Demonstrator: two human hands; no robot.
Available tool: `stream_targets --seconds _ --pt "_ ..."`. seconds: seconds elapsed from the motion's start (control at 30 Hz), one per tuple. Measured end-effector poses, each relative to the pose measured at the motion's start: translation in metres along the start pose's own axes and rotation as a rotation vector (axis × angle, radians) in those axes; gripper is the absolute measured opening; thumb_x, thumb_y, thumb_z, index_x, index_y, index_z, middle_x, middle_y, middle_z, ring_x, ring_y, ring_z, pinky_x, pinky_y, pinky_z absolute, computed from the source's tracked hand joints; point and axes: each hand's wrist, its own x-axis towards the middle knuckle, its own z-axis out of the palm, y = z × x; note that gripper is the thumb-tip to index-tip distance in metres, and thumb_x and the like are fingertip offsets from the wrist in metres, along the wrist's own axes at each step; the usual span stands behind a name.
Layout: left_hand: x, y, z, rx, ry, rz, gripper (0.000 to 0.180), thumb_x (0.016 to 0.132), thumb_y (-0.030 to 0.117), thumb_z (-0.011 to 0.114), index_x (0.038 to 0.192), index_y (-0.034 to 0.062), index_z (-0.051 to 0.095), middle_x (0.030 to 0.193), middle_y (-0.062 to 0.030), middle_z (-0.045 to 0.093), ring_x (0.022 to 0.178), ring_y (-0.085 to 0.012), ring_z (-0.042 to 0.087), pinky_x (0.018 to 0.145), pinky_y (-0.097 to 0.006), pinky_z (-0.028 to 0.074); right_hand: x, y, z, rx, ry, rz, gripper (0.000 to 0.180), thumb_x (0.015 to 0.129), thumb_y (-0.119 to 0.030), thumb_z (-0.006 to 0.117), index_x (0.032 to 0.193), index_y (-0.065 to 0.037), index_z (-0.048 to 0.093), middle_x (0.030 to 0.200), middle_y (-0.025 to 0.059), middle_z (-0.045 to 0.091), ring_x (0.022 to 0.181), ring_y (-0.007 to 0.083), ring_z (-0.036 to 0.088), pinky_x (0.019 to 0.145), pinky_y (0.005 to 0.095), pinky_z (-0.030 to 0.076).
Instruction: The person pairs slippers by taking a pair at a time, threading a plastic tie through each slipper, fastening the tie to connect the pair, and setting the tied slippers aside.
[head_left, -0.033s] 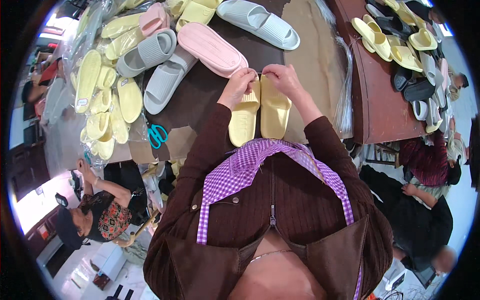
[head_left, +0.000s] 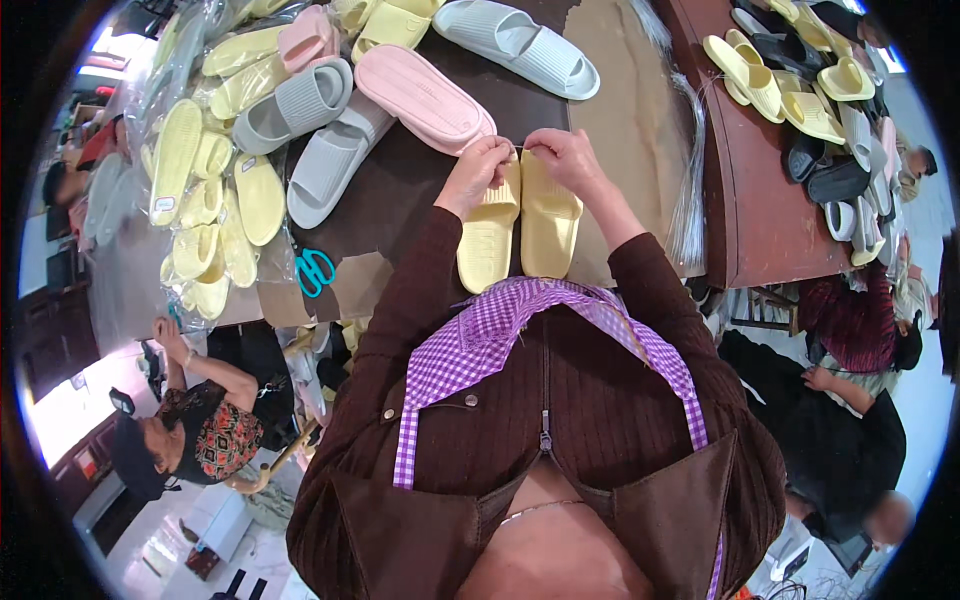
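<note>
Two pale yellow slippers, a left one (head_left: 486, 250) and a right one (head_left: 552, 240), lie side by side before me, heels toward my body. My left hand (head_left: 478, 175) is closed in a pinch at the far end of the left slipper. Over the far end of the right slipper, my right hand (head_left: 568, 158) is also closed, fingers bent inward. A thin pale line seems to run between the fingertips, too fine to make out. A pink slipper (head_left: 425, 98), sole up, lies just beyond my left hand.
Grey slippers (head_left: 340, 165) and bagged yellow slippers (head_left: 178, 160) lie to the left, near teal-handled scissors (head_left: 314, 272). Light grey slippers (head_left: 520, 45) lie farther back. White strands (head_left: 688, 190) hang along the right table (head_left: 755, 215), which bears more slippers. Other people sit on both sides.
</note>
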Motion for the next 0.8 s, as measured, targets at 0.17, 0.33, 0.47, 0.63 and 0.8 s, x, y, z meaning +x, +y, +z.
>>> stream_targets --seconds 0.17,0.33,0.47,0.63,0.8 --pt "0.003 -0.004 -0.006 -0.008 -0.022 -0.019 0.011 0.090 0.014 0.050 0.086 0.0069 0.057 0.069 0.0042 0.051 0.050 -0.0019 0.044 0.043 -0.017 0.036 -0.001 -0.003 0.002 0.005 0.025 -0.041 0.007 0.080 -0.010 0.059 0.084 -0.009 0.065 0.077 0.0059 0.066 0.070 0.0229 0.063 0.067 0.0337 0.045" --pt "0.003 0.001 -0.005 -0.034 -0.042 -0.044 0.011 0.090 0.014 0.050 0.086 0.0071 0.057 0.068 0.0045 0.051 0.050 -0.0020 0.044 0.043 -0.017 0.036 0.001 0.000 0.008 0.084 0.035 -0.033 0.006 0.080 -0.009 0.060 0.084 -0.007 0.063 0.076 0.0082 0.065 0.068 0.0237 0.063 0.064 0.0322 0.047" --pt "0.002 0.001 -0.006 -0.059 -0.057 -0.051 0.010 0.090 0.013 0.051 0.085 0.0073 0.057 0.067 0.0048 0.051 0.049 -0.0025 0.044 0.044 -0.017 0.036 0.001 -0.007 0.015 0.195 0.032 0.047 0.006 0.080 -0.007 0.060 0.084 -0.004 0.062 0.074 0.0100 0.063 0.066 0.0226 0.063 0.062 0.0306 0.048" --pt "0.002 0.004 -0.007 -0.086 -0.070 -0.069 0.008 0.088 0.012 0.052 0.084 0.0077 0.058 0.066 0.0048 0.050 0.049 -0.0034 0.044 0.043 -0.018 0.035 0.001 -0.007 0.026 0.258 0.031 0.079 0.006 0.080 -0.005 0.059 0.084 -0.001 0.060 0.071 0.0113 0.062 0.063 0.0203 0.061 0.061 0.0299 0.048" --pt "0.003 0.006 -0.009 -0.109 -0.072 -0.120 0.006 0.087 0.011 0.054 0.083 0.0078 0.058 0.065 0.0046 0.049 0.049 -0.0041 0.043 0.044 -0.018 0.034 0.002 -0.006 0.028 0.255 0.033 0.074 0.006 0.080 -0.005 0.059 0.084 0.000 0.060 0.070 0.0119 0.061 0.062 0.0204 0.061 0.060 0.0301 0.048"
